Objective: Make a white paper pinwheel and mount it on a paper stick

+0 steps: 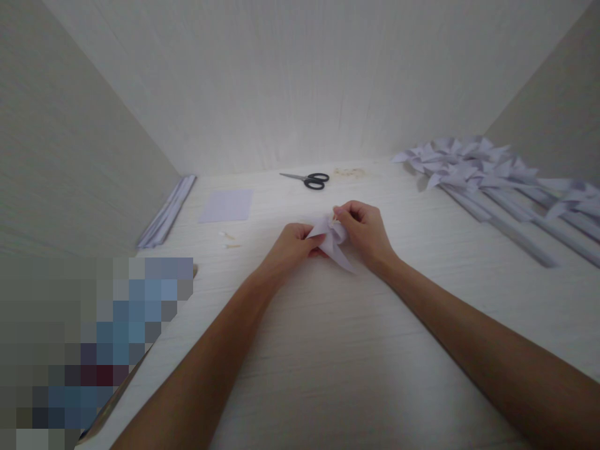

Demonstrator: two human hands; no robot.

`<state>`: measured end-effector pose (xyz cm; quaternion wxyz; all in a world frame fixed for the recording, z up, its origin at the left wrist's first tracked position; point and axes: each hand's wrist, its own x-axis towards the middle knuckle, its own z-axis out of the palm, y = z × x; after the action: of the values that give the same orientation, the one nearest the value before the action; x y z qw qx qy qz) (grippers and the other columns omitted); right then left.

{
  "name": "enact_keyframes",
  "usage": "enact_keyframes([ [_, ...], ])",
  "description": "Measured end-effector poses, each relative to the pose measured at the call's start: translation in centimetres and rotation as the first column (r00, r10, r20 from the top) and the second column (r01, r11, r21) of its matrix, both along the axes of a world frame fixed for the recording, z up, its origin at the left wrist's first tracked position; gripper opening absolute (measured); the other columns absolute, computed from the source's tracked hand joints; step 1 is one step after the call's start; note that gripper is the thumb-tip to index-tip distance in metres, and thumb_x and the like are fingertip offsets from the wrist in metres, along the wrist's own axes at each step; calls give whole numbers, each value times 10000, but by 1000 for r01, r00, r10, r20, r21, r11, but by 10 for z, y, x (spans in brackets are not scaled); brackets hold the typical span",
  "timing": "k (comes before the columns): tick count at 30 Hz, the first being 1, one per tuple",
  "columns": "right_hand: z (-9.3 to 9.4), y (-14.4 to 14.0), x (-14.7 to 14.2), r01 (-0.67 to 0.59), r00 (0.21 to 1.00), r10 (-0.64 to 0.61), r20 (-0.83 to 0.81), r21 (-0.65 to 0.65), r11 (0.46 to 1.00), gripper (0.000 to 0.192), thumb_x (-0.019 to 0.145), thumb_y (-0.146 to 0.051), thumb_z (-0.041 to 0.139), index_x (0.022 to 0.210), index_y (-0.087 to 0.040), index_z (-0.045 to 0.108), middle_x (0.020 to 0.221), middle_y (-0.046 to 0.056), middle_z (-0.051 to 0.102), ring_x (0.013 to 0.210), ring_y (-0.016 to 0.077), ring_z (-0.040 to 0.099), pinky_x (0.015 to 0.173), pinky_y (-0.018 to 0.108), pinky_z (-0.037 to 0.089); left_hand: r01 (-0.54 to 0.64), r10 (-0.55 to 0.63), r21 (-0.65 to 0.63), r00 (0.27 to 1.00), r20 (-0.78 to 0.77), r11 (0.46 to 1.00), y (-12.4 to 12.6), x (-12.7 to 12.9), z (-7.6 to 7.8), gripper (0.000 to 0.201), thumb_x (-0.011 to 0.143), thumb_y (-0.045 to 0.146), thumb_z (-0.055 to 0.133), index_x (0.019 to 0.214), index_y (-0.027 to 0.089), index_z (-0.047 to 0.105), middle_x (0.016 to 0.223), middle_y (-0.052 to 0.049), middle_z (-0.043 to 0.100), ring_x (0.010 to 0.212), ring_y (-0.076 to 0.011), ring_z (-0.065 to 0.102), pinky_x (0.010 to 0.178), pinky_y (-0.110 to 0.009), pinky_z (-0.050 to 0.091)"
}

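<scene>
Both hands pinch folded paper: left hand grips corner, right hand presses centre, possibly pinning; scissors at 12 o'clock.

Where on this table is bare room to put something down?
The widest bare patch lies on the table near you, between your forearms. Another lies between the paper square and the left hand, save two small bits. The right side is crowded with finished pinwheels; both hands, right hand too, hold folded paper.
</scene>
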<state>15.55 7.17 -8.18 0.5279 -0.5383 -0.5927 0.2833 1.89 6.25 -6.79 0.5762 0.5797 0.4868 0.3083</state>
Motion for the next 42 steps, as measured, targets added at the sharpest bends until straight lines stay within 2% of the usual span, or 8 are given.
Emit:
enact_keyframes([
  [12, 1, 0, 0, 0, 999, 0, 37, 0, 1000, 216, 710, -272, 487, 528, -155, 501, 463, -37, 420, 454, 81, 366, 431, 222, 261, 11, -11, 11, 1000, 20, 1000, -1, 1, 2, 137, 661, 210, 506, 628, 114, 599, 594, -2, 581, 615, -101, 543, 653, -232, 433],
  [20, 0, 0, 1, -8, 998, 8, -63, 2, 1000, 223, 715, -296, 485, 544, -155, 515, 482, -33, 438, 460, 84, 379, 437, 223, 274, -3, 3, -14, 1000, 21, 1000, 0, 0, 1, 144, 656, 218, 502, 613, 119, 597, 572, 3, 581, 594, -98, 552, 655, -228, 433],
  [33, 2, -1, -1, 1, 993, 2, -119, 28, 1000, 239, 723, -307, 488, 543, -153, 517, 496, -32, 457, 462, 79, 377, 443, 220, 280, -60, 66, -93, 996, 58, 994, -3, 3, 5, 118, 640, 158, 500, 565, 124, 584, 549, 11, 588, 566, -79, 559, 626, -194, 443],
  [42, 2, -1, -2, -20, 987, 32, -156, 80, 997, 245, 726, -324, 499, 547, -158, 518, 478, -41, 434, 449, 71, 370, 426, 205, 271, -88, 93, -106, 995, 40, 990, -3, 4, 6, 125, 628, 137, 485, 554, 122, 584, 529, 1, 590, 531, -89, 556, 610, -217, 443],
])
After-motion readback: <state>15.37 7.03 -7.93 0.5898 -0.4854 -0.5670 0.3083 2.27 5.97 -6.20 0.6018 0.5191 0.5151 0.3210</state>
